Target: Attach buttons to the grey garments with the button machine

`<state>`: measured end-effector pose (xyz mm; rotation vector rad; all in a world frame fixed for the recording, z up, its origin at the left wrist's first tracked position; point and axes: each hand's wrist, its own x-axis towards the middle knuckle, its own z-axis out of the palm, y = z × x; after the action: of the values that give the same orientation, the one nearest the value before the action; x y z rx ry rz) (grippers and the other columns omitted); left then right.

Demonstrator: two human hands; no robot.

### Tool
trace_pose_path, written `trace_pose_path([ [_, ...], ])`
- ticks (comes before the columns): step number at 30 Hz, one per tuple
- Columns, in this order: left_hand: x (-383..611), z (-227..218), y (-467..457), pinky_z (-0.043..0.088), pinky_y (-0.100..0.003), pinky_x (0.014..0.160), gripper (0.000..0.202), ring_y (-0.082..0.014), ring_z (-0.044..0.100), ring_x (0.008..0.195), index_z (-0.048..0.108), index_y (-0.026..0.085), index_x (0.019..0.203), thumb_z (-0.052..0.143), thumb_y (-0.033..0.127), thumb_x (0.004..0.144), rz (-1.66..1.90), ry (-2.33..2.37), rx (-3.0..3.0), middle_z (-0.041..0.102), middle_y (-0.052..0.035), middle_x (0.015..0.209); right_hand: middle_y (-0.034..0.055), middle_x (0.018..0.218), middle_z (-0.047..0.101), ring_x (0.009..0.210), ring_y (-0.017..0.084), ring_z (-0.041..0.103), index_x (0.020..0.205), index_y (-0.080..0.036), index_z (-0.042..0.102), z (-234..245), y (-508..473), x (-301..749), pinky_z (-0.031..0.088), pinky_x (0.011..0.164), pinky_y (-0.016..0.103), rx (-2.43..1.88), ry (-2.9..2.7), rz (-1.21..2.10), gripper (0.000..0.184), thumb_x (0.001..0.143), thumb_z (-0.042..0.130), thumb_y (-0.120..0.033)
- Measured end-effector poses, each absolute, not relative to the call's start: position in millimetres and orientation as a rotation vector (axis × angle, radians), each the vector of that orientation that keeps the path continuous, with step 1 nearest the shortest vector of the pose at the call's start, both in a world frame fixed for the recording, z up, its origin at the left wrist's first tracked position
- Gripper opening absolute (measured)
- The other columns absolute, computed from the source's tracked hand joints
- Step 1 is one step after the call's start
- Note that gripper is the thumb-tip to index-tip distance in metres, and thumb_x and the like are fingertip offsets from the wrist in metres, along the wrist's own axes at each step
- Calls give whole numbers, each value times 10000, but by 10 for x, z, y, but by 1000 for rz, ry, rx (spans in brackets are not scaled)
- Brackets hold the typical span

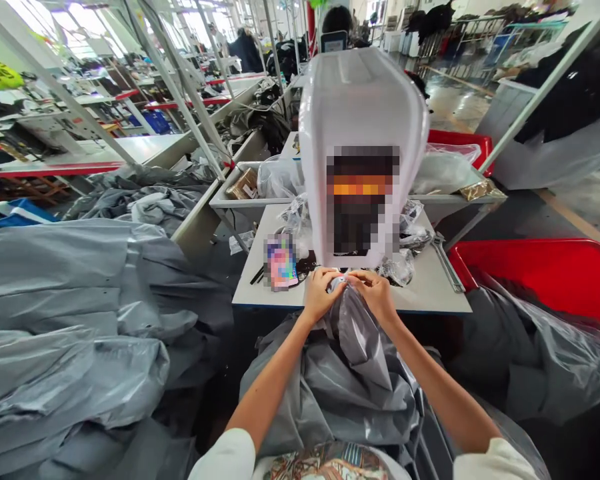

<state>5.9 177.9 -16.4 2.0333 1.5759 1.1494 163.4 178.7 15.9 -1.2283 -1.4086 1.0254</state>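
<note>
My left hand and my right hand are both closed on a bunched fold of grey fabric right under the front of a white machine. The grey fabric runs down from my fingers over my lap. The machine stands on a small white table. Crumpled clear plastic bags lie around the machine's base, just beyond my fingers.
A phone with a bright screen lies on the table left of my hands. Piles of grey garments fill the left side. A red bin with more grey fabric stands at the right. Trays and workbenches stretch behind, with a person far back.
</note>
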Motion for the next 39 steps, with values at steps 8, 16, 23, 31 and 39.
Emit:
trace_pose_path([
  [8,47,-191,1790,433,-356,944,197,-201,534,1053,662,247,1003,669,225,807,1148,1567,2022,611,-40,1071,79,886,703,773,200,618,885,-182,697,33,1789,1469,488,730,325,-1264,-1620,635,280,842,549,-416],
  [16,41,-229,1795,434,-342,949,207,-191,531,1056,661,239,1025,657,315,832,1207,1526,2022,611,-41,1069,84,931,705,848,211,636,925,-181,694,-40,1783,1488,503,774,331,-1259,-1653,534,265,879,525,-380],
  [23,46,-216,1793,434,-352,950,201,-193,534,1057,663,244,1021,652,320,834,1190,1547,2019,614,-40,1072,87,945,704,875,216,636,944,-187,671,31,1767,1505,502,805,343,-1250,-1782,416,249,907,473,-332],
  [31,49,-213,1787,433,-347,955,211,-196,526,1059,660,238,1029,661,247,818,1186,1542,2005,614,-39,1082,74,1043,690,1012,207,619,1043,-209,661,8,1773,1613,483,930,355,-1136,-2091,260,262,940,422,-239],
  [39,49,-215,1782,424,-341,971,199,-186,528,1066,659,240,1032,640,297,842,1206,1523,2009,605,-39,1086,87,1304,574,1218,211,519,1361,-216,488,-122,1672,1749,432,1028,406,-987,-2201,92,446,932,385,-154],
])
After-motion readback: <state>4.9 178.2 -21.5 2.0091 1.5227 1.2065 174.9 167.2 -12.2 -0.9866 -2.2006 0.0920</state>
